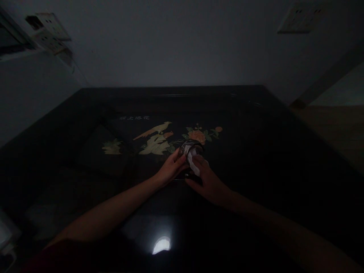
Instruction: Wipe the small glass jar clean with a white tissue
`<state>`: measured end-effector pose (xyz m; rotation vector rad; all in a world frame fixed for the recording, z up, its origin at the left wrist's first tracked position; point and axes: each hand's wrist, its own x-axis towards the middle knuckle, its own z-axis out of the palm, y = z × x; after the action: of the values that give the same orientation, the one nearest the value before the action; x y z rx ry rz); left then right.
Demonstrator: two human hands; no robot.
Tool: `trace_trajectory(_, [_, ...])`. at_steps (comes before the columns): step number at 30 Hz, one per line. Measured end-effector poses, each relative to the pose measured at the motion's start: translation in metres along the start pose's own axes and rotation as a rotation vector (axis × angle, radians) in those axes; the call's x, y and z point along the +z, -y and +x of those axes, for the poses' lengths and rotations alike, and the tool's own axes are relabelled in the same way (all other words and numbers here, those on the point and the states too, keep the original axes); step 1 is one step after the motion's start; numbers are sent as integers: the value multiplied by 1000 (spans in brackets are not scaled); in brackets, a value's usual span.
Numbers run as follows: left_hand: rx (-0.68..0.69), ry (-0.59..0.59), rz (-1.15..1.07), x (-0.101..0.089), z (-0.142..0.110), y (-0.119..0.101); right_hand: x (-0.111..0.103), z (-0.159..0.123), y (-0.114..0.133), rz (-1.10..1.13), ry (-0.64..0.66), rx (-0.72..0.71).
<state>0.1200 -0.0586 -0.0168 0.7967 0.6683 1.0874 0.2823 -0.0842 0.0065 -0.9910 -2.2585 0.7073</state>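
The scene is very dark. My left hand (170, 169) grips a small clear glass-like vessel (190, 146) by its near side, just above a glossy black table (256, 151). My right hand (209, 182) is closed on a white cloth or tissue (193, 161) that is pushed into the vessel's mouth. Both hands meet at the table's middle. What exactly the vessel is cannot be made out in the dim light.
The tabletop bears a painted bird and flowers (165, 138) just behind the hands. A lamp glare (161, 245) reflects near the front edge. Wall sockets (51, 34) hang at upper left, another plate (301, 17) at upper right. Wooden floor (335, 129) lies to the right.
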Motion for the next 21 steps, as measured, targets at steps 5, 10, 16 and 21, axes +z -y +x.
trace_trajectory(5, [24,0,-58,-2,2,1,-7,4,-4,-141,118,-2])
trace_trajectory(10, [56,28,-111,-1,6,1,-17,11,-8,-392,180,-66])
trace_trajectory(16, [0,-7,-134,-1,8,0,-24,14,-24,-728,131,-246])
trace_trajectory(21, [-14,0,-144,-2,8,1,-27,14,-25,-736,115,-282])
